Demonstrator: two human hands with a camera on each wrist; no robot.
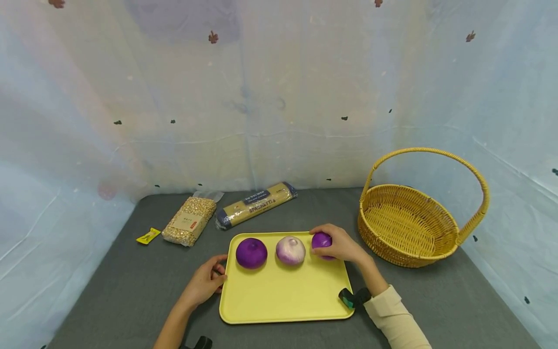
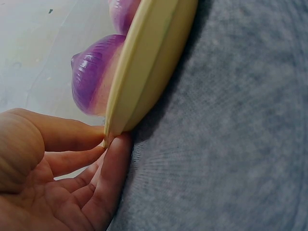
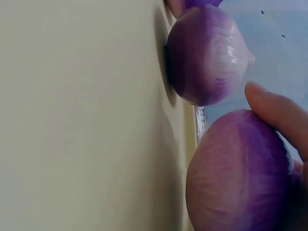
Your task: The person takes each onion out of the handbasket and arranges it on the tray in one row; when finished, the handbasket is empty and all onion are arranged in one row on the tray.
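A yellow tray (image 1: 283, 295) lies on the grey table with three purple onions in a row along its far side. My right hand (image 1: 323, 245) grips the rightmost onion (image 1: 321, 239), which sits on the tray. In the right wrist view a finger (image 3: 281, 120) lies over this onion (image 3: 238, 173), beside the pale middle onion (image 3: 207, 55). My left hand (image 1: 221, 270) holds the tray's left rim, close to the dark left onion (image 1: 251, 252). The left wrist view shows thumb and fingers (image 2: 115, 163) pinching the rim (image 2: 144, 72).
A woven basket (image 1: 407, 223) with a hoop handle stands empty to the right of the tray. Behind the tray lie a spaghetti pack (image 1: 257, 203), a bag of grains (image 1: 189, 220) and a small yellow packet (image 1: 148, 235). Pale cloth walls enclose the table.
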